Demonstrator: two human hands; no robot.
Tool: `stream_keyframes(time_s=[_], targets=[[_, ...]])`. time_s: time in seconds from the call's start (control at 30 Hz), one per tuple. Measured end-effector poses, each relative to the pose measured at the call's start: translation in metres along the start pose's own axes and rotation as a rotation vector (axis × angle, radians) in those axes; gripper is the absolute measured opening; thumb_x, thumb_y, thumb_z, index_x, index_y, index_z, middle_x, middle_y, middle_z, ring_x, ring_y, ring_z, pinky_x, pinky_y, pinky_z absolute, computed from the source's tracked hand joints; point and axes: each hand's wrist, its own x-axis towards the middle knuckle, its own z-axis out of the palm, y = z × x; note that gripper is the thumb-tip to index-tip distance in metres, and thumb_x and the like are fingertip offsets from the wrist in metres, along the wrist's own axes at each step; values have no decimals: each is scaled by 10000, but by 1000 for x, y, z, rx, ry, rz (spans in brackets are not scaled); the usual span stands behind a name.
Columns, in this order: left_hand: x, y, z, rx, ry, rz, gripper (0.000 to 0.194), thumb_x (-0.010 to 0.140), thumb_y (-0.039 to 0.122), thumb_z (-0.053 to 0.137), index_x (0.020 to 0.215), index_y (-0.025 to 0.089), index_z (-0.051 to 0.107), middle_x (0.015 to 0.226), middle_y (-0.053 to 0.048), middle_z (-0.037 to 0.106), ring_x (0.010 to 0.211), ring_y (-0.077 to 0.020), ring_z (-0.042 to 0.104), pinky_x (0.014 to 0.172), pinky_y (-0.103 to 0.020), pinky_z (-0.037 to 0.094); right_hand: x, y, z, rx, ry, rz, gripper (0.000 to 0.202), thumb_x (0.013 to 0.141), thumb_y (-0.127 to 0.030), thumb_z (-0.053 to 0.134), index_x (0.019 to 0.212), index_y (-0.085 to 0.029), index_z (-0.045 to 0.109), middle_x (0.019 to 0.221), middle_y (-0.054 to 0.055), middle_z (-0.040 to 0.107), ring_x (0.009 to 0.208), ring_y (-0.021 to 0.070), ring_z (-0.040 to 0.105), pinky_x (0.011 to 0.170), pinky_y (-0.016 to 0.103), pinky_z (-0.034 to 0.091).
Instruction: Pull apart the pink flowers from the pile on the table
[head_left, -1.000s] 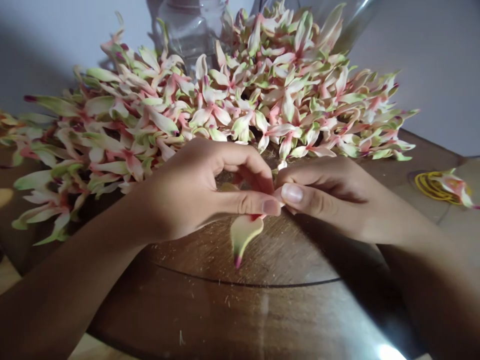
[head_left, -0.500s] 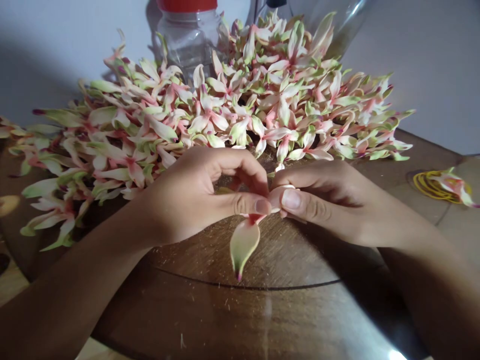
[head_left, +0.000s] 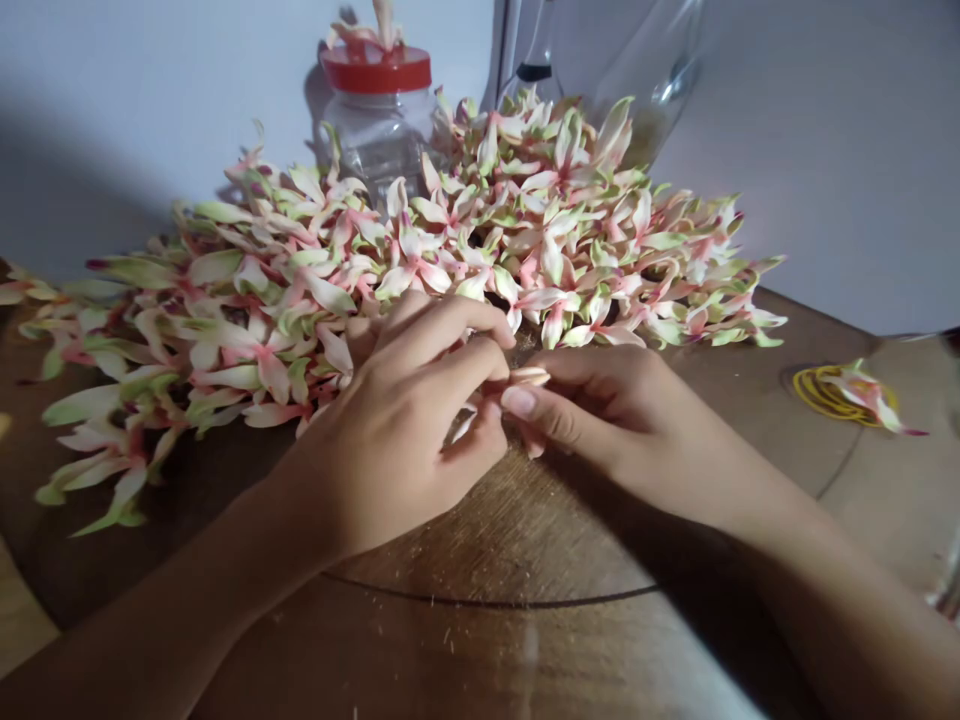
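My left hand (head_left: 420,430) and my right hand (head_left: 626,430) meet in front of a large heap of flowers (head_left: 412,250). Between their fingertips is a pink-white flower (head_left: 530,376), mostly hidden by the fingers. My right thumb and forefinger pinch its pale edge. The left fingers curl over the other side, back of the hand up, with a white bit showing between thumb and finger. The heaped flowers have white and pink petals with green and some purple tips.
Behind the heap stand a clear jar with a red lid (head_left: 379,70), a flower on top, and a clear glass vessel (head_left: 645,90). Yellow rubber bands (head_left: 814,398) with a flower on them lie at the right. Fine fibres dot the wooden table (head_left: 420,660).
My left hand has rolled over, back upward, and now covers the flower whose green-white petal hung below the fingers. The view has tilted up, showing the jar's lid.
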Motion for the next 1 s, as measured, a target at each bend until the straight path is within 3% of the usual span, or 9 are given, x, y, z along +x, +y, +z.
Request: stream_keyframes(time_s=[0.17, 0.43, 0.63, 0.77, 0.87, 1.0], targets=[[-1, 2, -1, -93, 84, -57, 155, 759, 40, 564, 763, 195, 577, 1116, -46, 627, 999, -219, 599, 844, -382, 473, 0, 1, 4, 12, 17, -3, 93, 898, -198, 635, 818, -154, 655, 655, -49, 482, 590, 73, 382, 522, 221, 287], [0, 9, 6, -115, 258, -104, 154, 752, 50, 592, 692, 183, 541, 1081, -53, 633, 952, -230, 595, 812, -407, 467, 2, -5, 12, -4, 171, 42, 173, 852, -171, 617, 691, -165, 554, 606, -65, 415, 578, 70, 332, 517, 229, 262], [-1, 9, 10, -130, 333, -126, 140, 761, 46, 596, 732, 180, 568, 1073, -66, 616, 956, -229, 585, 789, -398, 485, 4, -5, 15, 21, 201, 108, 261, 892, -340, 618, 704, -168, 565, 589, -37, 510, 555, 84, 408, 521, 253, 265], [0, 10, 11, -148, 337, -132, 150, 769, 43, 590, 719, 179, 550, 1045, -66, 608, 966, -232, 582, 795, -398, 480, 4, -4, 17, -4, 228, 122, 289, 902, -351, 597, 684, -163, 575, 568, -29, 525, 545, 88, 427, 526, 254, 276], [0, 7, 9, -100, 267, -117, 152, 807, 50, 584, 736, 180, 551, 1061, -56, 616, 986, -227, 571, 841, -413, 455, 4, -3, 16, -59, 228, 113, 266, 916, -316, 563, 695, -169, 570, 561, -31, 531, 539, 88, 437, 521, 258, 263], [1, 2, 6, -27, 199, -94, 77, 870, 119, 609, 878, 195, 615, 1111, -62, 620, 1015, -240, 556, 883, -440, 439, 1, 0, 13, -138, 234, 97, 256, 914, -285, 549, 682, -176, 542, 556, -33, 545, 531, 86, 450, 515, 260, 258]])
